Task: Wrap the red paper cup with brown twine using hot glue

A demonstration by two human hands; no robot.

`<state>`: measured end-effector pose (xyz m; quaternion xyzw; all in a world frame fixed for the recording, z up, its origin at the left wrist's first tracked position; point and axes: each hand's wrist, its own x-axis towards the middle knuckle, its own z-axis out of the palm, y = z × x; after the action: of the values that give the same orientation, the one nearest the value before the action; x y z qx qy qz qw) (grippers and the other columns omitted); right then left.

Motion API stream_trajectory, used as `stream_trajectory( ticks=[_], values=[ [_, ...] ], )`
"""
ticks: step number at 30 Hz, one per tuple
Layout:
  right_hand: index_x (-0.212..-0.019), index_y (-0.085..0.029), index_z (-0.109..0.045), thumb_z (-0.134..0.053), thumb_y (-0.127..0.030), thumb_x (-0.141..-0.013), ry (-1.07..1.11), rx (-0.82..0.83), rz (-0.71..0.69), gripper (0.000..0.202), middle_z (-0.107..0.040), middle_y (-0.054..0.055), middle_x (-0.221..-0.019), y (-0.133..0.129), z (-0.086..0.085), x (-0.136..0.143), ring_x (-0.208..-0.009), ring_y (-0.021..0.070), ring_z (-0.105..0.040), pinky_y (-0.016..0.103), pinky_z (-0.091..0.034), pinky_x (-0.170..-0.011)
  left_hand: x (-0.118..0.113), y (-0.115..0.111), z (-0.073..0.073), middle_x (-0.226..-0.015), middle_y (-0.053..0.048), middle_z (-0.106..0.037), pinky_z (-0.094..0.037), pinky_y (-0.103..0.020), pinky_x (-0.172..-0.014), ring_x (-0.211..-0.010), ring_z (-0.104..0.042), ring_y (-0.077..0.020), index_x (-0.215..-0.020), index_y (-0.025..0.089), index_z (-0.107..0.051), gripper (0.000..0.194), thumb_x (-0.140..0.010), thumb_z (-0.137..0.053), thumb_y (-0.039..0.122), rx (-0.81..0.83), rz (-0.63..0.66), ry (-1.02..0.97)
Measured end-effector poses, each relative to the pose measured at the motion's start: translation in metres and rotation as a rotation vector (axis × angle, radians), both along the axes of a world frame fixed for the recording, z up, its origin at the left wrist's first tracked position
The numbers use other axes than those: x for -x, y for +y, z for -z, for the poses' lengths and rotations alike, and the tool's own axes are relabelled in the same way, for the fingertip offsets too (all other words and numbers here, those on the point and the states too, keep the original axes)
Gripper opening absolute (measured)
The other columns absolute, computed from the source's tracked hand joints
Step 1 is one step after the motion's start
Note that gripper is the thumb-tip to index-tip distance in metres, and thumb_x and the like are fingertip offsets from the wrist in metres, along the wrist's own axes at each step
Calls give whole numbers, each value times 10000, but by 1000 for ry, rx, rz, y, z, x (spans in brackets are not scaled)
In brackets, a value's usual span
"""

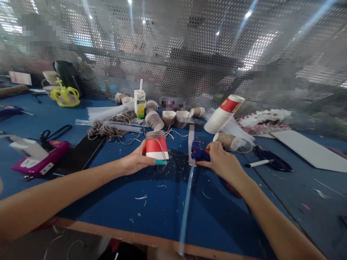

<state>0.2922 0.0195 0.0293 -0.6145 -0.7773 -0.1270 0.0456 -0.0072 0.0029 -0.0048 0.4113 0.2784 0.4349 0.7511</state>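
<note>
My left hand (139,157) is closed around a red and white paper cup (156,146), which is upside down with twine (155,134) wound about its upper end. A loose strand of the twine runs down the cup's front, and a teal piece (161,162) shows at my thumb tip. In my right hand (217,155) is a blue glue gun (199,151), a long clear glue stick (187,209) trailing from its back toward me. A pale strip (191,139) lies on the table just behind the gun. The glue gun's nozzle is hard to make out.
Beyond my hands stand several twine-wrapped cups (154,120), a drink carton (140,104) and a leaning stack of paper cups (223,115). A twine bundle (108,129) and a purple power strip (45,159) lie leftward. A white marker (259,163) and white board (311,150) are rightward.
</note>
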Motion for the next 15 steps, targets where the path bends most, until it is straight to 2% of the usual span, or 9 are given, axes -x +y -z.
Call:
stream_trajectory(
  ticks=[3,5,6,8,10,13,15],
  values=[
    [-1021,-165,-465,-684,-699,-612,107,36,-37,708,-554,170,-1019,0,2,-6,-936,376,-607,447,-516,-687,-4,-2,-2,-1027,-64,-614,-492,-449,-887,-943,-637,-247,-1179,206,-396,860,-460,-858,111,-43,-55,97],
    [-1122,-168,-434,-708,-667,-592,165,14,-61,778,-529,211,-1146,-6,-3,-3,-1103,434,-524,538,-488,-816,-7,-3,-2,-1034,-67,-605,-505,-453,-876,-961,-630,-254,-1167,201,-370,888,-440,-875,124,-71,-76,151],
    [-1142,-179,-417,-702,-630,-614,194,3,-81,751,-512,217,-1201,-10,-6,0,-1156,443,-486,567,-465,-858,-8,-3,-2,-1048,-70,-599,-508,-452,-877,-974,-625,-254,-1167,201,-357,905,-433,-882,129,-79,-84,171],
    [-1064,-202,-418,-646,-492,-705,273,-8,-136,514,-485,203,-1289,-21,-16,11,-1172,416,-476,581,-433,-906,-8,-4,-2,-1081,-76,-588,-511,-453,-887,-995,-619,-253,-1182,202,-330,943,-427,-891,137,-85,-92,196],
    [-954,-216,-407,-591,-334,-731,392,-11,-215,312,-503,193,-1289,-35,-27,24,-1151,381,-502,570,-425,-927,-8,-4,-2,-1105,-86,-579,-510,-465,-895,-1009,-616,-257,-1206,206,-307,963,-443,-892,154,-93,-79,213],
    [-929,-233,-410,-516,-165,-738,636,79,-418,229,-502,163,-1345,-54,-34,43,-1063,278,-584,466,-484,-896,-8,-3,-2,-1124,-92,-569,-504,-486,-895,-1028,-610,-273,-1208,218,-312,942,-463,-887,171,-117,-64,232],
    [-908,-237,-424,-473,-95,-741,757,253,-536,225,-516,144,-1383,-63,-33,53,-1076,246,-600,423,-503,-879,-8,-4,-3,-1127,-92,-564,-503,-485,-893,-1047,-603,-285,-1185,221,-332,913,-461,-885,169,-128,-70,245]
  ],
)
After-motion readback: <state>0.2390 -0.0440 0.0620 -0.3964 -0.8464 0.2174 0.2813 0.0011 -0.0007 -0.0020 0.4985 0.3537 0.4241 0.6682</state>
